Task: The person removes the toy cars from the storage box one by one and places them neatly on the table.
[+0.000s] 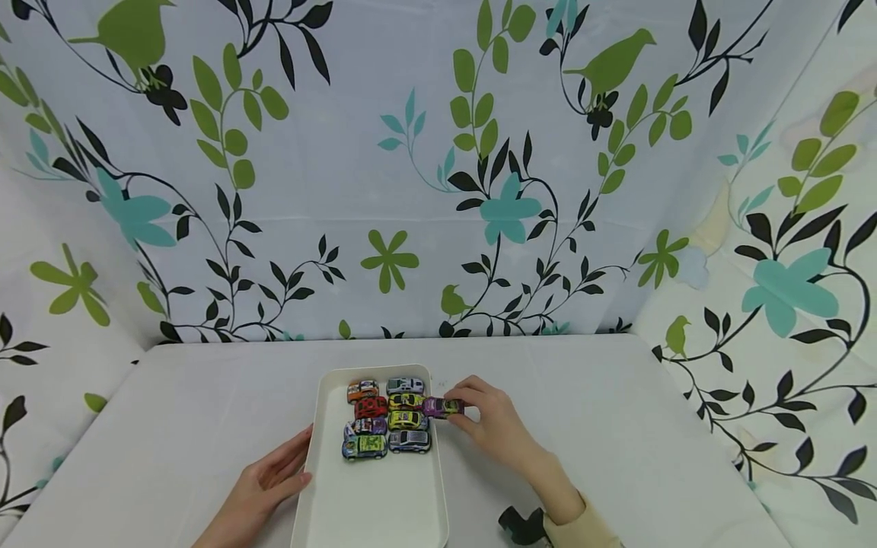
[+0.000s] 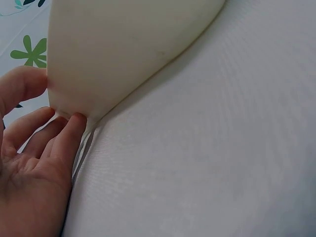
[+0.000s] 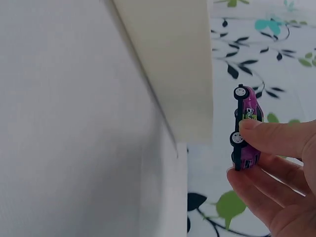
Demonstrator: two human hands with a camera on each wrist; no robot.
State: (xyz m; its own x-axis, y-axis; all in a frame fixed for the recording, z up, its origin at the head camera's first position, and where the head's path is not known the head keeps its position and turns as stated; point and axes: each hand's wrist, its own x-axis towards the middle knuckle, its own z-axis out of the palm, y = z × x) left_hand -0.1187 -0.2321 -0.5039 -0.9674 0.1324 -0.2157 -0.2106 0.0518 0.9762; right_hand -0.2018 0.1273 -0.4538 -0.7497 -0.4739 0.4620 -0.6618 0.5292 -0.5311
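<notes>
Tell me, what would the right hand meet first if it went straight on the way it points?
Probably the farther yellow toy car in the white tray, met by the purple toy car that the right hand pinches. Height is hard to judge, though, so it might pass above.

High forward-down head view, close wrist views, tray (image 1: 373,502) common to all

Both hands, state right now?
Left hand: open, touching the outer side of the white tray.
Right hand: holding the purple toy car.
</notes>
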